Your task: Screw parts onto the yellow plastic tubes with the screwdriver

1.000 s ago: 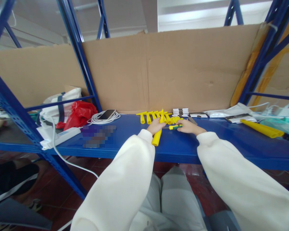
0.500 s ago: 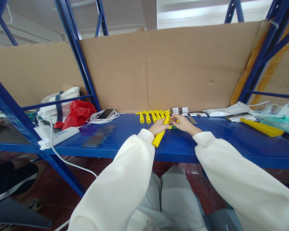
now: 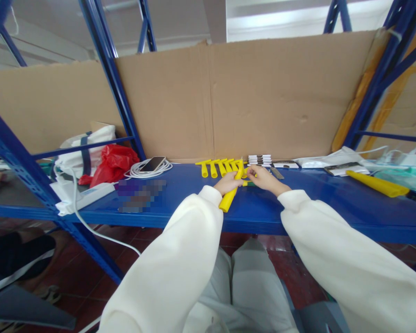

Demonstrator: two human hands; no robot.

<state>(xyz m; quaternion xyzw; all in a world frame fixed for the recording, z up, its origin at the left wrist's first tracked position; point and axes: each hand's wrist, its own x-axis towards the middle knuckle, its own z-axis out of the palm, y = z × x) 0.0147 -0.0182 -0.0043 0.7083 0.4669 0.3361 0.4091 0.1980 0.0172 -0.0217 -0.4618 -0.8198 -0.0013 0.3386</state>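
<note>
Fingers of the left hand clench a yellow tube over the blue shelf. Right hand, at three o'clock, pinches its upper end beside spare yellow pieces.

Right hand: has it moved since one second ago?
Yes. The right hand moved left, toward the top of the yellow tube in the left hand, judged against the white stack behind it.
</note>
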